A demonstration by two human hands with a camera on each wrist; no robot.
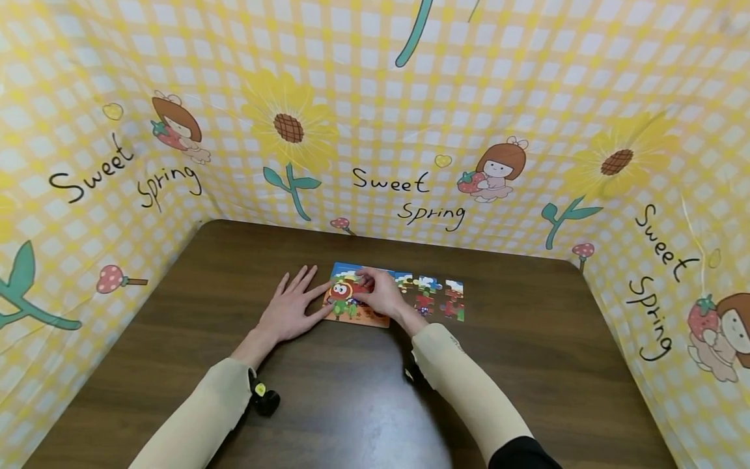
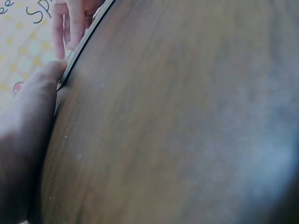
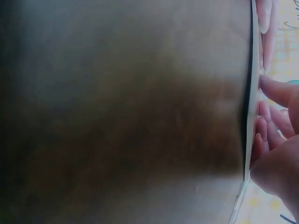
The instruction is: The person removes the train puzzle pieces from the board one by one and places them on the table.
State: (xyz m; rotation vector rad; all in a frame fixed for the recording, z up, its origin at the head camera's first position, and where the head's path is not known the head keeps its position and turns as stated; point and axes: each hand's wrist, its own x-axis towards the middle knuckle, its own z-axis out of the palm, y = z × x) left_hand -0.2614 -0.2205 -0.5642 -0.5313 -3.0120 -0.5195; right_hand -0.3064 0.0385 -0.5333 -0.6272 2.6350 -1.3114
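Puzzle board (image 1: 370,319) sits under the curled right hand (image 1: 382,293), can't tell if it's pinching anything, left hand (image 1: 291,311) spread at the board's left edge.

Both forearms (image 1: 193,410) extend forward, the left hand (image 1: 288,311) with fingers (image 1: 301,281) spread, the right hand (image 1: 383,293) with fingers bent.

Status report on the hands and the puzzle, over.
Left hand spread, touching puzzle board. Right hand over it, hiding part. Pieces lie to the board's right.
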